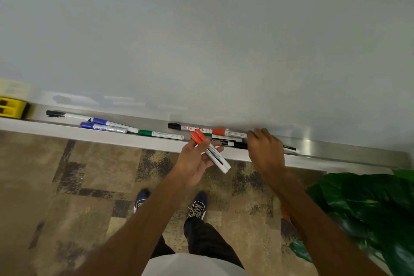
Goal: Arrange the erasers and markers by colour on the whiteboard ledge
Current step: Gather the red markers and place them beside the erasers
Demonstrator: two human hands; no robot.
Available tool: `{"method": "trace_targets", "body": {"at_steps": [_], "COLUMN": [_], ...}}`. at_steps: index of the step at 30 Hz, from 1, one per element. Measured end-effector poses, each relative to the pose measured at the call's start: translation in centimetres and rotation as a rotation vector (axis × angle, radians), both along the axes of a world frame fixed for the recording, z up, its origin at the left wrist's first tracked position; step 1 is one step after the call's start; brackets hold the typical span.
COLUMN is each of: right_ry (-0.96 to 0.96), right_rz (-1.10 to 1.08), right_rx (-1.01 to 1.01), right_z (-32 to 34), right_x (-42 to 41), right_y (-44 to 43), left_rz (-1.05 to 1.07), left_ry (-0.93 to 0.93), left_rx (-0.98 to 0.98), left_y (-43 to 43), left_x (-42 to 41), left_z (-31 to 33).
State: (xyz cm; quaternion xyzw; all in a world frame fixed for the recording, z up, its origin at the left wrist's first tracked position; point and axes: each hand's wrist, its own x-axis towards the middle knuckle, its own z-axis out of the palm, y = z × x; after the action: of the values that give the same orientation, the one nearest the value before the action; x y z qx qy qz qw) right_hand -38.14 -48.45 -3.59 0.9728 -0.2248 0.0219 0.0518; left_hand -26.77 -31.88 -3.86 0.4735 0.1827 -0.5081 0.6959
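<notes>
Two red-capped white markers (212,154) lie side by side in the left hand (197,164), clasped between thumb and fingers just in front of the white front lip of the silver metal ledge (331,149). The right hand (265,150) reaches over that lip, fingers curled down among a red-capped marker (224,132), a green marker (225,137) and a black marker (237,145); I cannot tell whether it grips any. A thin black marker (290,148) pokes out to its right, where the ledge runs on towards the frame edge. Leftward lie a black-capped Flair marker (190,128), a green-capped marker (156,134), two crossed blue markers (100,121) and a yellow block eraser (12,107). Glossy green leaves (369,208) crowd the right forearm.
</notes>
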Motion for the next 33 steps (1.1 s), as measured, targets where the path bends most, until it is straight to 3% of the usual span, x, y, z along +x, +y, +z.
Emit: {"method": "trace_targets", "body": {"at_steps": [5,15,17,30,32,33], "right_ry": [-0.219,-0.457,-0.490,-0.360,-0.347,-0.345], "right_rz": [-0.043,-0.331,-0.389,-0.331,-0.313,-0.273], "right_rx": [0.203,1.409,1.574,1.620,1.503,1.349], "right_z": [0.2,2.2,2.4,3.8,3.6,3.3], "right_x": [-0.5,5.9,7.7,20.4,22.3,23.3], "right_y": [2.0,9.6,11.5,22.1,23.3,23.8], "left_rz": [0.039,0.182,0.199,0.335,0.376,0.398], "left_ry": [-0.030,-0.168,-0.200,-0.285,-0.276,-0.274], "left_rx": [-0.052,-0.189,-0.212,-0.069,-0.021,0.005], "left_y": [1.3,6.1,7.6,18.7,20.4,21.5], "left_x": [0.6,5.6,7.2,17.9,19.5,20.4], "left_z": [-0.2,0.1,0.4,1.4,1.2,1.0]}}
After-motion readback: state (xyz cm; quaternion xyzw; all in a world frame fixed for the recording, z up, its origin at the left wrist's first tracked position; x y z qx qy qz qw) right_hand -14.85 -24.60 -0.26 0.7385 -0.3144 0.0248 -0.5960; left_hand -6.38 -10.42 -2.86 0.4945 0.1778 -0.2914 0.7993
